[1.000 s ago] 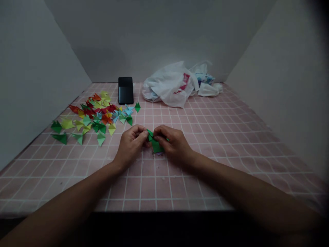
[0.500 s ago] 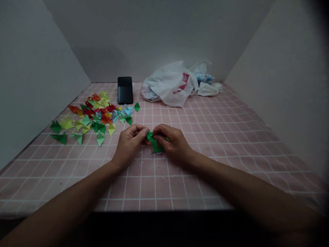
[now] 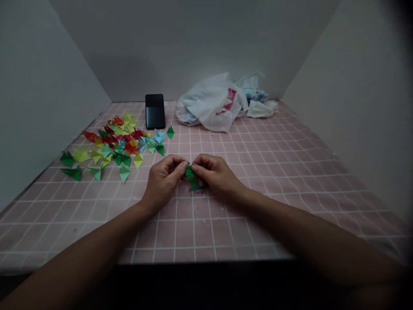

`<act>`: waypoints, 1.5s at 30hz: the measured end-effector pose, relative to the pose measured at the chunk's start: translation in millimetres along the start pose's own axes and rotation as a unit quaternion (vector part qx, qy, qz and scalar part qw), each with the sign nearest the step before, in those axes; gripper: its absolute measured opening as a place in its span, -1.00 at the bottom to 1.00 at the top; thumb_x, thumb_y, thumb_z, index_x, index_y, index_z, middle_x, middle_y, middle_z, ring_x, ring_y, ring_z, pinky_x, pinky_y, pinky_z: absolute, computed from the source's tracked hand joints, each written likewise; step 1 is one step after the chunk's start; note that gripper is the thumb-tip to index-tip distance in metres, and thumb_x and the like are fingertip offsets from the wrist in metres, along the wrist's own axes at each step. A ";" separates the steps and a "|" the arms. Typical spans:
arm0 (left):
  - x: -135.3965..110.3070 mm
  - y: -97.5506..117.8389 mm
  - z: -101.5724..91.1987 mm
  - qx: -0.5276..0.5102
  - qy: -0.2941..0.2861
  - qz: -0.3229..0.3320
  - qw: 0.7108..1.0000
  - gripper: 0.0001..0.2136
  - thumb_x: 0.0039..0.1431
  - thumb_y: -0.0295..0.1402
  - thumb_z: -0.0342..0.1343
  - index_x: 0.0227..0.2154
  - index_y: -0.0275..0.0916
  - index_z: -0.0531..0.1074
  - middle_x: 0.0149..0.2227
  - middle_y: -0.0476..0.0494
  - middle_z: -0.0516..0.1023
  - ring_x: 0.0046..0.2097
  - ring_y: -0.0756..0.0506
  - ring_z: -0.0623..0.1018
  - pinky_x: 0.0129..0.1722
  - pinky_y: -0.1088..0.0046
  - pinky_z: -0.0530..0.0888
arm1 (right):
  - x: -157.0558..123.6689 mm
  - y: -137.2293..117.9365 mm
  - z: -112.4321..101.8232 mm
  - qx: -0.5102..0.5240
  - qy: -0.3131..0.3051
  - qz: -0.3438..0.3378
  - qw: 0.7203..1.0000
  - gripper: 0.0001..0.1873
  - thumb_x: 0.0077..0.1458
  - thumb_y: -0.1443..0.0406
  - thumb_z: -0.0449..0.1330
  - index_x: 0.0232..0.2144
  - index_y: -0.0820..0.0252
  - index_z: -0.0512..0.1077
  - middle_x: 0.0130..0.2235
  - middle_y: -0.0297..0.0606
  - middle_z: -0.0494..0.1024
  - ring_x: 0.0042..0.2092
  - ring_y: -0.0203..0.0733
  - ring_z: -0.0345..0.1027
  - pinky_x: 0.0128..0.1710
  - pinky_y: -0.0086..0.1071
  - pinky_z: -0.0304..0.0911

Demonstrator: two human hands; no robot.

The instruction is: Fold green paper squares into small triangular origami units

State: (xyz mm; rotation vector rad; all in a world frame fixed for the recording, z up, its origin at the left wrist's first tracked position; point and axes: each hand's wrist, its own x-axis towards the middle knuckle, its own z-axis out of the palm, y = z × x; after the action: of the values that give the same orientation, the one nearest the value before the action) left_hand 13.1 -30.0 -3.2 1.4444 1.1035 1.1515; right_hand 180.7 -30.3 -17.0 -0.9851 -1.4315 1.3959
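Note:
Both my hands meet at the middle of the pink tiled table (image 3: 258, 181). Between their fingertips is a small green folded paper (image 3: 192, 178), mostly covered by fingers. My left hand (image 3: 164, 180) pinches its left side with thumb and forefinger. My right hand (image 3: 215, 174) curls over its right side and grips it. The paper rests low, close to the tabletop.
A spread of several folded paper triangles (image 3: 119, 144) in green, yellow, red, orange and blue lies at the left. A black phone (image 3: 155, 111) stands at the back. White plastic bags (image 3: 219, 103) lie at the back centre. Grey walls enclose three sides.
My right hand has closed further over the green paper, so less of it shows. The camera has tipped slightly, shifting the scene up and left.

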 end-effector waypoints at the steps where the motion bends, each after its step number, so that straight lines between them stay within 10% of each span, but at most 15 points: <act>1: 0.1 -0.1 -0.1 -0.006 -0.001 -0.007 1.000 -0.84 0.12 -0.26 0.26 -0.39 -0.27 0.50 -0.44 -0.01 0.53 -0.43 0.01 0.54 -0.41 0.52 0.53 | 0.0 -0.4 -0.1 0.004 0.000 0.001 1.000 -0.77 0.15 0.17 0.24 -0.45 0.18 0.35 -0.58 -0.48 0.33 -0.57 -0.39 0.16 -0.56 -0.46 0.10; 11: 3.2 -9.0 0.0 -0.060 -0.048 -0.050 0.996 -0.77 0.03 -0.24 0.34 -0.37 -0.26 0.47 -0.44 -0.01 0.56 -0.45 0.02 0.54 -0.40 0.52 0.52 | 3.9 2.3 -3.0 0.005 0.085 -0.011 0.996 -0.77 0.13 0.17 0.25 -0.45 0.16 0.36 -0.59 -0.47 0.36 -0.58 -0.39 0.16 -0.56 -0.45 0.07; 45: -0.9 -5.7 -2.8 -0.036 -0.003 -0.024 0.999 -0.83 0.11 -0.29 0.26 -0.47 -0.23 0.41 -0.50 0.02 0.52 -0.44 0.00 0.53 -0.38 0.50 0.49 | -2.1 4.5 1.9 0.078 -0.020 0.021 0.997 -0.77 0.15 0.22 0.24 -0.46 0.15 0.31 -0.61 -0.46 0.41 -0.59 -0.37 0.23 -0.57 -0.46 0.13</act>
State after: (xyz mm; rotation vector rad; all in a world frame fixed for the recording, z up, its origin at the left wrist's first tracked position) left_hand 9.8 -29.7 -8.7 1.3583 1.0757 1.1417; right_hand 179.4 -32.6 -21.5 -0.8978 -1.3151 1.5409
